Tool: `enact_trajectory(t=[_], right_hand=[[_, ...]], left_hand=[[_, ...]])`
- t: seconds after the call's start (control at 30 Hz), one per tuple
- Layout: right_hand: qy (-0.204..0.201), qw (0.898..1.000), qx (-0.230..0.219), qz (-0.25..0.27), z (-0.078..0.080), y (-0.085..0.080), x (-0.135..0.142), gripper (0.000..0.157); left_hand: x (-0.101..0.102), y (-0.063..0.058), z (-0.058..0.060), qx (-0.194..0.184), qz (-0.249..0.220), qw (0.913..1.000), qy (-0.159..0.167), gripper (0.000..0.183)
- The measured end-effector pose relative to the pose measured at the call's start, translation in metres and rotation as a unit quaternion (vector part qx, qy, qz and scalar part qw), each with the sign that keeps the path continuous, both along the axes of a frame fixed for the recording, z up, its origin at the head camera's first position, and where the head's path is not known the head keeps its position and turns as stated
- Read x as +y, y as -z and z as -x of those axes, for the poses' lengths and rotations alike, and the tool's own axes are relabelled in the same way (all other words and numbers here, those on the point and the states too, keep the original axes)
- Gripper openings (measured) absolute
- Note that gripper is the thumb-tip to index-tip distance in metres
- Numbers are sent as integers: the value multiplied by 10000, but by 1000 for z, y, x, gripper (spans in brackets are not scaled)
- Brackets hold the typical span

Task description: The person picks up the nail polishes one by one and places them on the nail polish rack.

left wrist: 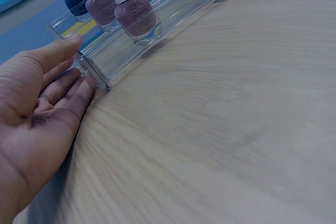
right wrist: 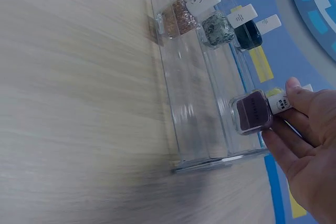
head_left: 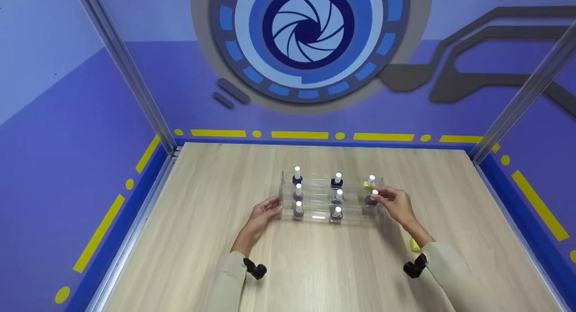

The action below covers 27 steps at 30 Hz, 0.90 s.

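A clear stepped rack (head_left: pixel 315 204) stands on the table with nail polish bottles on its three tiers. My left hand (head_left: pixel 261 215) holds the rack's left end, thumb and fingertips at the end panel. With thumb and fingers, my right hand (head_left: pixel 398 204) pinches the white cap of a dark purple nail polish bottle (right wrist: pixel 251 112) at the middle tier's right end. Behind that bottle is a yellow one (head_left: pixel 369 184). The left column has a dark blue bottle (left wrist: pixel 76 1) and two mauve ones, the front one (left wrist: pixel 137 18) nearest. Dark, speckled grey-green (right wrist: pixel 216 30) and glitter (right wrist: pixel 179 19) bottles form the middle column.
Under the right wrist, a small yellow object (head_left: pixel 414 245) lies on the wooden table (head_left: pixel 292 267). Blue-purple panels (head_left: pixel 153 87) with metal corner posts (head_left: pixel 128 73) enclose the table's back and sides. Each wrist wears a small black camera (head_left: pixel 255 269).
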State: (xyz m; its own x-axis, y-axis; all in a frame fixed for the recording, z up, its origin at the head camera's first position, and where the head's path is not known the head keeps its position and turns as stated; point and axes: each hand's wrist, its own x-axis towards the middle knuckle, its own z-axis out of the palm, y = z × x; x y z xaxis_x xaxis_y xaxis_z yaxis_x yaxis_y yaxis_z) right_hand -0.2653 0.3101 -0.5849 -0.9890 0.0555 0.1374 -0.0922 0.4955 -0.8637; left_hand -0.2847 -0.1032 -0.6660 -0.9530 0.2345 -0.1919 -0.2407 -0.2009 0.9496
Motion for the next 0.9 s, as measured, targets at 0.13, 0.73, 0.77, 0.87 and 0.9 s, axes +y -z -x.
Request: enact_trajectory(t=[0.13,0.73,0.77,0.87,0.9], right_hand=[[-31,10000,58,-19,1,3,-1,21],[-290,9992,165,203,-7,-11,8,29],[-276,9992,156,262,-7,-14,10,29],[-235,9992,88,324,-8,-18,18,29],[-229,9994,68,269,-8,-19,21,30]], left_hand=[[0,1,0,81,-7,10000,33,58],[2,1,0,121,7,9999,91,55],[1,1,0,106,18,9999,92,55],[0,2,-1,136,91,9998,85,55],[0,2,-2,122,83,9999,64,54]])
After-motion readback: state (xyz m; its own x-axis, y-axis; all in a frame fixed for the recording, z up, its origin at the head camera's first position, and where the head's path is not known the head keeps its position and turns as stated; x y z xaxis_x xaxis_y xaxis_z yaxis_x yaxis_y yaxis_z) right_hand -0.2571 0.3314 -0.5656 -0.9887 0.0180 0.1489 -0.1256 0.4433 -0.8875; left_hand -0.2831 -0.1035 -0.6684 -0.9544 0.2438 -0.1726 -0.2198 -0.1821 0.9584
